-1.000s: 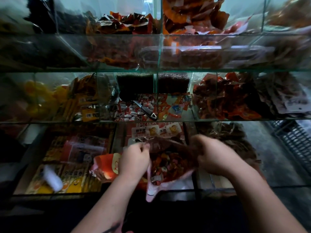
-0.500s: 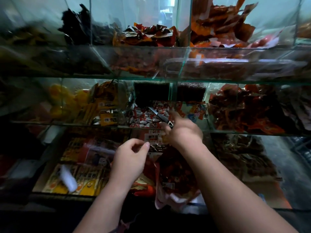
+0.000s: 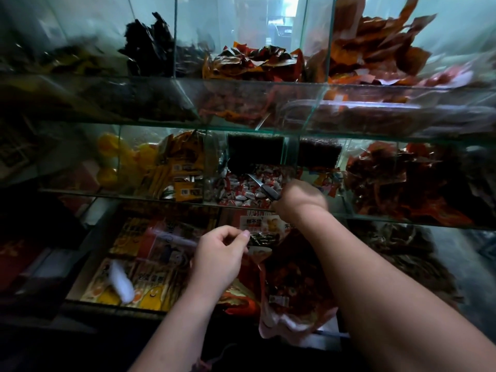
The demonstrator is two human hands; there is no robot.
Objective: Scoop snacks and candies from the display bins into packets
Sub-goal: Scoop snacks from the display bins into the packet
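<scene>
Presently, the left hand (image 3: pixel 218 260) is noted with thumb and forefinger pinched on the upper rim of the packet (image 3: pixel 292 296). This thin clear bag, part filled with wrapped sweets, hangs limp before the lowest shelf; it is judged light, soft and slippery, and best taken at the rim so that the mouth is kept open. Further right, the scoop (image 3: pixel 264 185) lies among the loose red-and-white candies (image 3: pixel 239 193) of the middle bin, and its handle appears to be clasped by the right hand (image 3: pixel 300 201), though the fingers are turned from view.
</scene>
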